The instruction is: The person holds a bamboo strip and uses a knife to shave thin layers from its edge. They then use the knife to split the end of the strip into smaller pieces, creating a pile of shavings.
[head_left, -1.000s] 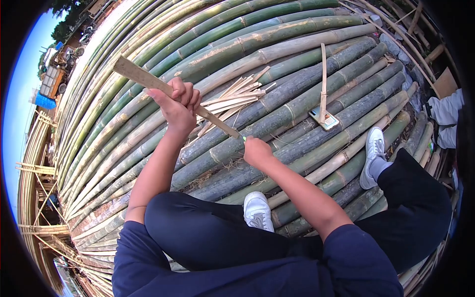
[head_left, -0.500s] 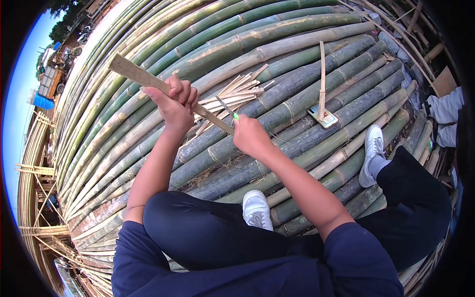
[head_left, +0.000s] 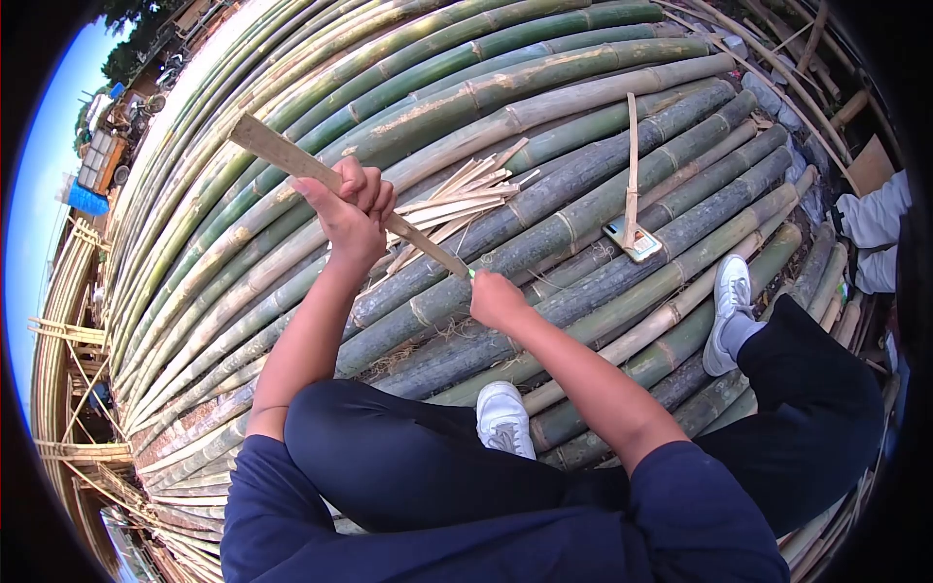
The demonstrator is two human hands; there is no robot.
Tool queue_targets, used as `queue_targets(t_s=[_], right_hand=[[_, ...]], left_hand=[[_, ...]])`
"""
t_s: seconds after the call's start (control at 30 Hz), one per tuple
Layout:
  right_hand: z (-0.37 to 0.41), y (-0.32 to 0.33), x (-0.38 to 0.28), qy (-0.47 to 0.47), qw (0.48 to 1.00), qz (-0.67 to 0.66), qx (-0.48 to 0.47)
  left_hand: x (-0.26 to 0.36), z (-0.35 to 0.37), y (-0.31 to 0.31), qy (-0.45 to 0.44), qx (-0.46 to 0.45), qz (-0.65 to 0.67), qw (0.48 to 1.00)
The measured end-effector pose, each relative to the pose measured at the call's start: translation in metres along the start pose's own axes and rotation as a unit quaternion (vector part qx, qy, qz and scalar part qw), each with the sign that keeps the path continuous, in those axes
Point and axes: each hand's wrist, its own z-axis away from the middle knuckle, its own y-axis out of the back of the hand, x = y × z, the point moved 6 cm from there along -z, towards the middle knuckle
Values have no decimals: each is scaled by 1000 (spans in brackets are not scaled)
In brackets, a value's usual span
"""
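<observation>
My left hand (head_left: 352, 212) is closed around a flat bamboo strip (head_left: 277, 151), which slants from upper left down to my other hand. At the strip's lower right end, my right hand (head_left: 498, 299) is closed on a knife with a green handle (head_left: 472, 274); its blade is hard to make out here. Behind the strip lies a small pile of thin split bamboo sticks (head_left: 457, 202). Farther right, a phone (head_left: 633, 239) rests on the poles, with the end of another bamboo strip (head_left: 632, 155) on it.
Long green and grey bamboo poles (head_left: 505, 73) form the surface around me. My white shoes (head_left: 504, 418) stand on them. A bamboo frame (head_left: 73, 335) is at the left, with vehicles beyond. Grey fabric (head_left: 873, 219) shows at the right edge.
My right hand has moved slightly right and down, and the knife blade, plain to see before, is now barely visible. My left hand and the strip have shifted slightly right.
</observation>
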Motion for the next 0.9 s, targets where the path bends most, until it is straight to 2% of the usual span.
queue_targets(t_s=[0.07, 0.1, 0.13, 0.2, 0.27, 0.33, 0.37, 0.4, 0.47, 0.53, 0.6, 0.63, 0.67, 0.73, 0.77, 0.8, 0.87, 0.9], right_hand=[[-8, 7, 1, 21, 999, 6, -24], [2, 29, -14, 13, 998, -48, 32], [4, 24, -16, 11, 998, -49, 28], [10, 26, -24, 81, 987, -106, 87], [-9, -16, 7, 74, 990, -98, 62], [-10, -11, 14, 81, 988, -115, 58], [-18, -10, 17, 79, 995, -58, 23], [-11, 8, 3, 77, 995, -60, 19], [4, 48, -24, 59, 985, -115, 113], [2, 34, -19, 71, 989, -103, 81], [-11, -30, 25, -1, 999, 34, -30], [-10, -39, 37, -33, 994, 60, -87], [-15, -40, 44, -33, 994, 59, -85], [-16, -12, 32, -29, 998, -4, -59], [-9, 9, 18, -7, 995, -86, 45], [-2, 9, 11, -11, 995, -86, 39], [5, 19, -7, 59, 981, -164, 91], [0, -12, 3, 43, 989, -123, 63]], left_hand=[[0, -3, 0, 5, 6, -8, 1000], [-1, -2, 0, 8, 3, -3, 1000], [-2, 1, 1, 11, 2, 3, 1000], [-2, 1, 2, 6, -2, 1, 1000], [0, 0, 1, -3, -7, 2, 1000], [1, -3, 4, 3, 21, -14, 1000], [2, -4, 3, 2, 21, -15, 1000], [2, -3, 1, 1, 17, -11, 1000], [0, 0, 1, 1, 13, -5, 1000], [-2, 1, -2, -4, -18, -5, 1000], [-2, 0, -3, -7, -20, -5, 1000], [-3, -1, -4, -7, -21, -8, 1000], [-3, -2, -5, -8, -23, -9, 1000], [-2, -2, -6, -12, -27, -11, 1000], [-2, 1, -5, -5, -23, -13, 1000], [-1, 2, -4, -4, -12, -11, 1000], [0, -2, -4, -9, -7, -7, 1000], [-1, -3, -2, -9, -5, -5, 1000]])
